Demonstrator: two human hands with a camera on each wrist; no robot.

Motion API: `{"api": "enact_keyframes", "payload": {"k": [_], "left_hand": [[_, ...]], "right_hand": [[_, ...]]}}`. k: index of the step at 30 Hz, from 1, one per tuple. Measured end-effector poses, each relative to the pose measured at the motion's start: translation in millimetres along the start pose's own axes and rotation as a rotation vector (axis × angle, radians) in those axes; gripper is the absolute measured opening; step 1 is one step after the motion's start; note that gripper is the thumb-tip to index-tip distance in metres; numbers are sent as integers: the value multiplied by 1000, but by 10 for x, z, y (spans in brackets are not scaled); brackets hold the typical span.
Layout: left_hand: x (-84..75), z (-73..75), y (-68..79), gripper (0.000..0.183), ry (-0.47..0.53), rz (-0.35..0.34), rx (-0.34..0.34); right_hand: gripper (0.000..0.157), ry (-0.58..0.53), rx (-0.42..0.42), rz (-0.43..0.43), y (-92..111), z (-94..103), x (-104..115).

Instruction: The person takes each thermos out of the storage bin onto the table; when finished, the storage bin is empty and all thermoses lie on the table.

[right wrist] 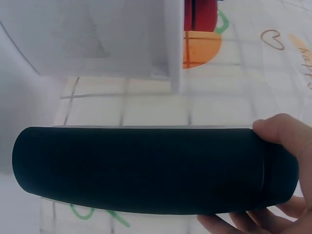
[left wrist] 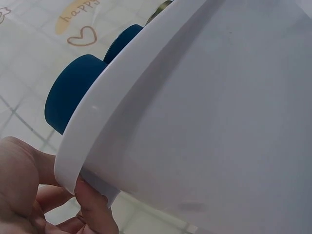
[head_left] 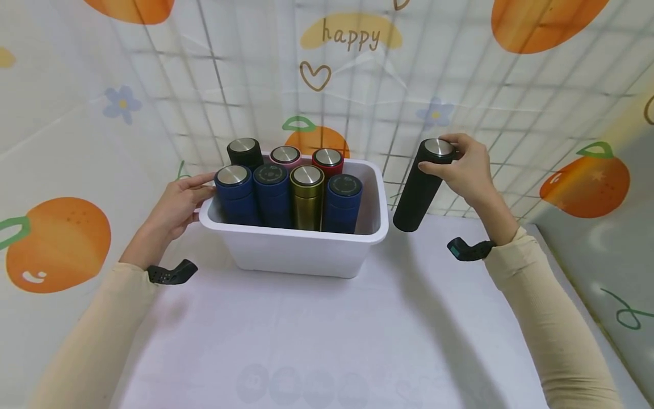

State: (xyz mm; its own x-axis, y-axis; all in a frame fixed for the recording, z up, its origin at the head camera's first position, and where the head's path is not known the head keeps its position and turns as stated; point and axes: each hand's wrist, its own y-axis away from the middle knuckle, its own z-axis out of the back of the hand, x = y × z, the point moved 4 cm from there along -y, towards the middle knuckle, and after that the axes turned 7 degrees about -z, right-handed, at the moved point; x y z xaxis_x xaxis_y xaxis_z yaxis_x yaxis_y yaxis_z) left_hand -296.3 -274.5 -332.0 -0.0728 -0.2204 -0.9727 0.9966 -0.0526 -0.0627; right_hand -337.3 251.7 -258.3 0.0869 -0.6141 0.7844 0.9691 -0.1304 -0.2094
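Observation:
My right hand [head_left: 467,165] grips a black thermos bottle [head_left: 420,190] round its lid end, to the right of a white plastic bin [head_left: 301,250]. The bottle tilts, its silver-topped lid leaning right; in the right wrist view the black bottle [right wrist: 141,170] lies across the picture with fingers on both sides. At the bin's left end my left hand [head_left: 176,207] pinches the rim, thumb and fingers on either side of it in the left wrist view. Inside the bin stand several upright bottles: blue ones [head_left: 238,196], a gold one [head_left: 307,199], a black one [head_left: 244,152], a pink one and a red one [head_left: 328,160].
A white cloth-covered table [head_left: 306,329] lies under the bin. Behind it rises a wire grid covered by a translucent sheet [head_left: 357,85] printed with oranges and flowers. A grey side panel [head_left: 603,244] stands at the right.

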Motion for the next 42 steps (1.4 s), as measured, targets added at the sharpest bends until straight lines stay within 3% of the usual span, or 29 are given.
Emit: {"api": "enact_keyframes", "payload": {"k": [19, 28, 42], "left_hand": [[39, -9, 4, 49, 8, 13, -1], [-16, -27, 2, 50, 24, 1, 1], [0, -7, 2, 50, 15, 14, -12]], "right_hand": [[71, 28, 30, -15, -11, -229, -262], [71, 26, 34, -25, -4, -286, -320], [68, -119, 61, -51, -67, -353, -429]]}}
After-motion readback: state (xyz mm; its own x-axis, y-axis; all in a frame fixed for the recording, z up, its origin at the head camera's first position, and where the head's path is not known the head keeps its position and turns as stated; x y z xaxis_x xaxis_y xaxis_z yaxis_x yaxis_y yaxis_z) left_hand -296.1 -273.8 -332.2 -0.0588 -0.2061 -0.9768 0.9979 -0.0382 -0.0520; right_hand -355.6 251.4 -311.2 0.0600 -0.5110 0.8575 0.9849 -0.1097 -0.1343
